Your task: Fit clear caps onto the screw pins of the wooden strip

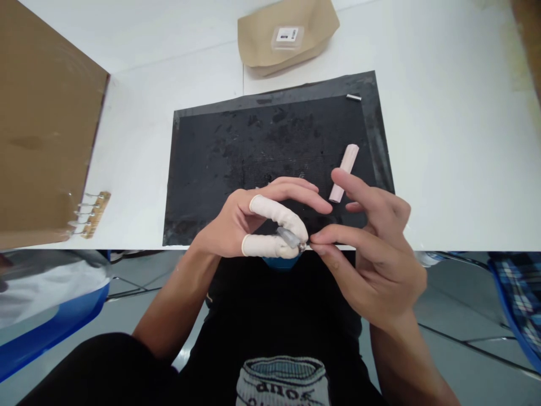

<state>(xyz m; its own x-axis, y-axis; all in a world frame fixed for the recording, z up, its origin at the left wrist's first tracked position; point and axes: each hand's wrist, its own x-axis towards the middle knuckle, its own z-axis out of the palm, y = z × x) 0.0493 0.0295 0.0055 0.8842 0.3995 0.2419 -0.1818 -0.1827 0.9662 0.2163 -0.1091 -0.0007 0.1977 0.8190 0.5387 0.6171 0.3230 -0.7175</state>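
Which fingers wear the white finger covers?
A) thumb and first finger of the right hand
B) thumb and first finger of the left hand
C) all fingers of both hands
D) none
B: the left hand has white finger covers on thumb and first finger, pinching a small grey part; the right hand is bare.

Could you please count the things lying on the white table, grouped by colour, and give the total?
Black: 1, the mat
Brown: 3, the paper bag, the cardboard sheet, the pin strip
Pink: 1, the cylinder
Silver: 1, the small metal piece
Total: 6
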